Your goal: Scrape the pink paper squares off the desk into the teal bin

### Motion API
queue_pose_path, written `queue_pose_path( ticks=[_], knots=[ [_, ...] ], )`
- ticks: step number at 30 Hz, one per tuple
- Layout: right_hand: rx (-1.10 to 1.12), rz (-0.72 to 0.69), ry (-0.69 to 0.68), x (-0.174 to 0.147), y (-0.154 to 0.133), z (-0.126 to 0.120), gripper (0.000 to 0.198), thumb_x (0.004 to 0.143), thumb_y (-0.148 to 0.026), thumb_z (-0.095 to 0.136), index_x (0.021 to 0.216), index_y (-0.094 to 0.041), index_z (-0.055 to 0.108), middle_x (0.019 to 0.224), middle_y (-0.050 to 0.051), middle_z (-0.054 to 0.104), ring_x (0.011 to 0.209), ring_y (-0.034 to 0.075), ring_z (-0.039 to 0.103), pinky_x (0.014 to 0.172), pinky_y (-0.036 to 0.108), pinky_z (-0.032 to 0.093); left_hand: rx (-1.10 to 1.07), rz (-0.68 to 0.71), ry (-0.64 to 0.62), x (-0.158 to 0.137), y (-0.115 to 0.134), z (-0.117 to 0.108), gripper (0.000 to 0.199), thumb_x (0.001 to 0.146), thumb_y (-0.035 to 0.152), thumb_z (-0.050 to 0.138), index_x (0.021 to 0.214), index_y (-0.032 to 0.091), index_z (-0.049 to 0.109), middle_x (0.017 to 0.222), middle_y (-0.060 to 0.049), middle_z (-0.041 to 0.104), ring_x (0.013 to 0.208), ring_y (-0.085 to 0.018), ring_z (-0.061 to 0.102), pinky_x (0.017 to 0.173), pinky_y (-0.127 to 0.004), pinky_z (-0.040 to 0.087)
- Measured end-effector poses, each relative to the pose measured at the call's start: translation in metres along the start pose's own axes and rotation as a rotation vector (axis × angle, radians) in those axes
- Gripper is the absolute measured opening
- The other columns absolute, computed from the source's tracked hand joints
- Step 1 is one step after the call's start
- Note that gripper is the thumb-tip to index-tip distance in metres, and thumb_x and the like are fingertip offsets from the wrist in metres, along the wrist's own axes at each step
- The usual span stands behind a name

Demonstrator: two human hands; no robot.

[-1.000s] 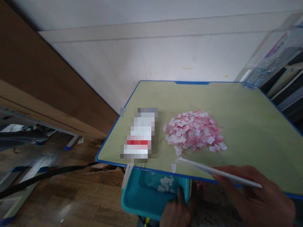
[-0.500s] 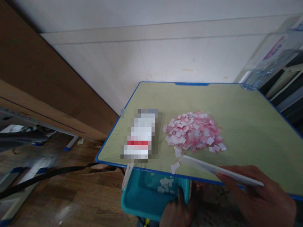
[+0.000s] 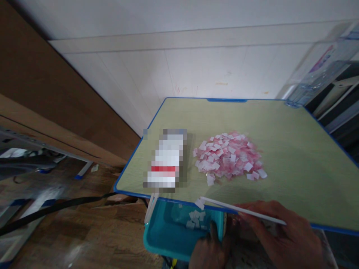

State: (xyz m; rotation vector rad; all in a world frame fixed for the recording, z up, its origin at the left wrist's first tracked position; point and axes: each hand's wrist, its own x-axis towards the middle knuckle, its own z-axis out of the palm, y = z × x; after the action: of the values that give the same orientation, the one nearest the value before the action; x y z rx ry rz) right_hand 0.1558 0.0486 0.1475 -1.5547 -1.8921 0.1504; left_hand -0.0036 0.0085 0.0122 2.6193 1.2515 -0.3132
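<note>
My right hand (image 3: 283,231) is closed on a thin flat white strip (image 3: 246,212), held at a slant over the front edge of the table (image 3: 291,138). The strip's far end touches a few small white paper pieces (image 3: 199,203) at that edge. Behind it lies a heap of small pink and white paper squares (image 3: 228,155). Below the edge, my left hand (image 3: 209,250) grips the near right rim of a teal basin (image 3: 165,239), one finger reaching inside. Several white paper pieces (image 3: 196,216) lie in the basin.
A blurred-out phone-like object (image 3: 168,160) lies on the table's left, with a pale strap (image 3: 152,207) hanging off the edge. A clear plastic bottle (image 3: 304,91) stands at the back right corner. A white wall (image 3: 196,71) borders the back, a brown panel (image 3: 70,97) the left.
My right hand has moved left and toward me with the white strip, sweeping a few paper pieces to the table's front edge. My left hand and the basin have stayed put.
</note>
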Motion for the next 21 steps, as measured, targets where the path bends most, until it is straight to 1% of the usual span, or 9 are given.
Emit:
queue_pose_path(
  ticks=[2,5,8,10,16,19,21],
  knots=[
    [-0.05,0.026,0.04,0.001,-0.001,0.001,0.026,0.086,-0.042,0.048,0.075,-0.029,0.067,0.065,-0.006,0.071,0.051,0.011,0.065,0.045,0.017,0.049,0.018,-0.005,-0.001,0.0,0.0,0.001,0.065,0.088,0.025,0.033,0.139,0.029,-0.006,0.115,-0.026,0.057,0.058,-0.023,0.065,0.045,-0.031,0.053],
    [-0.084,0.035,0.095,0.003,-0.002,0.004,0.028,0.086,-0.043,0.047,0.073,-0.029,0.067,0.063,-0.006,0.07,0.051,0.012,0.065,0.042,0.018,0.047,0.042,0.0,0.043,0.0,0.001,0.003,0.064,0.088,0.026,0.033,0.139,0.029,-0.005,0.113,-0.025,0.058,0.058,-0.023,0.065,0.043,-0.03,0.052],
    [-0.039,-0.03,0.054,0.006,-0.002,0.006,0.025,0.087,-0.039,0.047,0.075,-0.029,0.066,0.064,-0.007,0.07,0.051,0.01,0.065,0.043,0.017,0.048,0.044,0.007,0.09,-0.001,0.0,0.005,0.063,0.088,0.026,0.033,0.14,0.029,-0.003,0.113,-0.025,0.058,0.055,-0.021,0.064,0.043,-0.029,0.052],
    [-0.042,-0.064,0.033,0.008,-0.001,0.006,0.025,0.087,-0.037,0.046,0.076,-0.028,0.066,0.065,-0.007,0.071,0.051,0.01,0.065,0.042,0.017,0.048,0.05,0.015,0.1,-0.002,0.0,0.005,0.062,0.088,0.025,0.033,0.14,0.028,-0.001,0.112,-0.025,0.058,0.055,-0.021,0.064,0.043,-0.029,0.052],
    [-0.081,-0.077,0.075,0.01,-0.001,0.005,0.032,0.089,-0.038,0.041,0.072,-0.028,0.067,0.064,-0.005,0.071,0.05,0.012,0.065,0.042,0.018,0.049,0.046,0.014,0.135,-0.001,-0.001,0.007,0.063,0.087,0.025,0.035,0.14,0.026,0.002,0.108,-0.024,0.061,0.05,-0.02,0.062,0.041,-0.029,0.051],
    [-0.188,-0.047,0.103,0.006,-0.001,0.005,0.03,0.088,-0.039,0.043,0.076,-0.028,0.068,0.067,-0.004,0.071,0.053,0.014,0.066,0.043,0.021,0.05,0.036,0.014,0.104,0.0,-0.001,0.004,0.061,0.087,0.026,0.035,0.14,0.027,0.005,0.11,-0.024,0.06,0.051,-0.02,0.063,0.042,-0.029,0.051],
    [-0.279,0.017,0.102,0.003,-0.001,0.004,0.029,0.086,-0.042,0.045,0.077,-0.029,0.069,0.068,-0.002,0.072,0.052,0.016,0.066,0.04,0.023,0.049,0.035,0.011,0.071,0.0,-0.001,0.001,0.062,0.087,0.025,0.034,0.14,0.03,0.002,0.111,-0.024,0.06,0.053,-0.02,0.064,0.043,-0.03,0.052]
  ],
)
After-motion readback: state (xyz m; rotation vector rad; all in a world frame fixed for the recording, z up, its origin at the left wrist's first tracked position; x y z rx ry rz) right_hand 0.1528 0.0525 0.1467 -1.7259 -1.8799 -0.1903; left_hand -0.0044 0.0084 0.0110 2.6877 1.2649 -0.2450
